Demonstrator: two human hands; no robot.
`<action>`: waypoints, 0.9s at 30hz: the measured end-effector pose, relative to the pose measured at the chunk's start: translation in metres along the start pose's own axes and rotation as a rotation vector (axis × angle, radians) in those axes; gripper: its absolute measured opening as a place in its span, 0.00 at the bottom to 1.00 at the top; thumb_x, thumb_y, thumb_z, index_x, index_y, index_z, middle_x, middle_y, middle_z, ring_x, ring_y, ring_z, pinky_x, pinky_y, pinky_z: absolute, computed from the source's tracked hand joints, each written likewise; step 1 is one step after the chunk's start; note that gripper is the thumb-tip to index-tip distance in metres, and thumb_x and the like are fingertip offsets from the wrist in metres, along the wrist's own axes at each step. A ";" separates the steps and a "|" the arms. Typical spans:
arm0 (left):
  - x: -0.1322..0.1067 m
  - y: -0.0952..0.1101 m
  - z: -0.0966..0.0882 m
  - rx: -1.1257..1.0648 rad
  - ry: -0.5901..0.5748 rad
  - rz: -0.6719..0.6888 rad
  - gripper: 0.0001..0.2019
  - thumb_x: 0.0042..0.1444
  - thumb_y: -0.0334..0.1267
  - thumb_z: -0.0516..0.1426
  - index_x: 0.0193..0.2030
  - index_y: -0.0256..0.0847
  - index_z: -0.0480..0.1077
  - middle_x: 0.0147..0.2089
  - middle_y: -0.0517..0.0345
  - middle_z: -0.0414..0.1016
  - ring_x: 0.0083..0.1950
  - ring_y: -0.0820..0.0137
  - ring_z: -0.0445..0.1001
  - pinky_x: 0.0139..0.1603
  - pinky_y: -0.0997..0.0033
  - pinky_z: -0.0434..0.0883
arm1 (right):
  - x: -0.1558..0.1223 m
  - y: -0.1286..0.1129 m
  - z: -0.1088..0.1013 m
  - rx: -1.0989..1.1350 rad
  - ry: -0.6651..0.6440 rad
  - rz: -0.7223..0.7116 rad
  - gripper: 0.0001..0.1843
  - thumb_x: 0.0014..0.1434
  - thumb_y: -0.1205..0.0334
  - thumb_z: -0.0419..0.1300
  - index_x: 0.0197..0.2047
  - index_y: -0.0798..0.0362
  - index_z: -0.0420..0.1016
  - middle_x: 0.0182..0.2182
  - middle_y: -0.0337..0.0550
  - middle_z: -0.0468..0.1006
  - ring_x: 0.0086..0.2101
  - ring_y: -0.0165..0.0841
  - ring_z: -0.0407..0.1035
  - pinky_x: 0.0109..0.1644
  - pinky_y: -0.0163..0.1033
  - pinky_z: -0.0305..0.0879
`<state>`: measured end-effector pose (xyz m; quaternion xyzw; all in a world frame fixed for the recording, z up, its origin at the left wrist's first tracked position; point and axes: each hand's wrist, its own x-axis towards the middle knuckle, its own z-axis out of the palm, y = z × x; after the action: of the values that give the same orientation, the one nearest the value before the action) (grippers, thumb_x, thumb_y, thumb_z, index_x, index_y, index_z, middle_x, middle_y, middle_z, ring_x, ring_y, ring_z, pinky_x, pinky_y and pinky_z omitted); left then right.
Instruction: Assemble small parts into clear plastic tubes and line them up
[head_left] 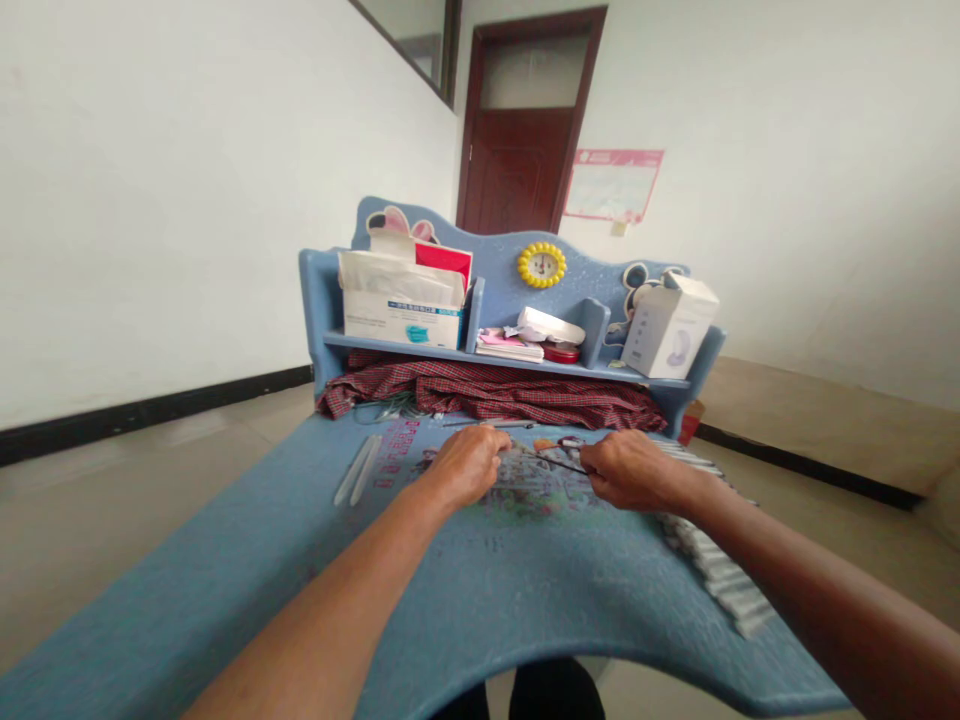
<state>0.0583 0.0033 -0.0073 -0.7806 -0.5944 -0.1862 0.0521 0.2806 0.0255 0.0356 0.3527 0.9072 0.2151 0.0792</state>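
My left hand [469,465] is closed over the middle of the blue desk, thumb and fingers pressed together. What it pinches is too small to make out. My right hand [626,470], closed too, grips a thin dark rod-like piece [559,461] that points left toward my left hand. I cannot tell whether it reaches that hand. Behind the hands lie a small orange item [543,445] and some thin dark and white pieces. Two slim white sticks [358,470] rest on the desk left of my left hand. Under my right forearm, a row of white tube-like sticks [724,575] is partly hidden.
A red checked cloth [487,392] is bunched beneath the desk shelf [420,346]. The shelf holds a mask box [401,315], papers [510,346], a red round tin [561,353] and a white box [670,325]. The desk's front edge [555,648] curves inward before my legs.
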 end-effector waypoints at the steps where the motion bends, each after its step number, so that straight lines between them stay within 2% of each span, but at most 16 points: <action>1: 0.000 0.001 0.000 0.001 -0.003 0.006 0.12 0.48 0.29 0.52 0.36 0.43 0.72 0.37 0.55 0.75 0.42 0.66 0.72 0.42 0.72 0.64 | 0.000 0.000 0.000 -0.006 0.005 -0.009 0.12 0.54 0.65 0.47 0.33 0.56 0.72 0.28 0.50 0.77 0.29 0.38 0.72 0.30 0.36 0.58; 8: -0.002 0.004 -0.003 -0.010 -0.015 0.018 0.11 0.48 0.29 0.52 0.36 0.44 0.72 0.38 0.56 0.74 0.43 0.66 0.71 0.43 0.72 0.64 | -0.003 0.001 -0.001 -0.020 -0.021 -0.030 0.12 0.54 0.66 0.48 0.33 0.56 0.72 0.30 0.52 0.77 0.30 0.38 0.72 0.31 0.36 0.60; 17: -0.002 0.006 -0.002 0.022 -0.035 0.050 0.12 0.49 0.30 0.51 0.36 0.44 0.73 0.37 0.55 0.74 0.40 0.65 0.72 0.39 0.71 0.64 | -0.005 0.000 0.001 -0.033 -0.003 -0.058 0.12 0.53 0.66 0.48 0.33 0.57 0.72 0.30 0.52 0.77 0.31 0.40 0.72 0.31 0.37 0.60; 27: -0.003 0.009 -0.004 0.036 -0.089 0.099 0.10 0.47 0.29 0.52 0.31 0.43 0.72 0.34 0.54 0.74 0.37 0.64 0.72 0.35 0.71 0.64 | -0.007 0.000 -0.011 -0.084 -0.030 -0.105 0.11 0.53 0.70 0.49 0.33 0.58 0.72 0.28 0.54 0.77 0.29 0.39 0.72 0.29 0.36 0.60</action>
<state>0.0654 -0.0034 -0.0035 -0.8155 -0.5600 -0.1379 0.0486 0.2821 0.0171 0.0456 0.3040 0.9134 0.2433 0.1185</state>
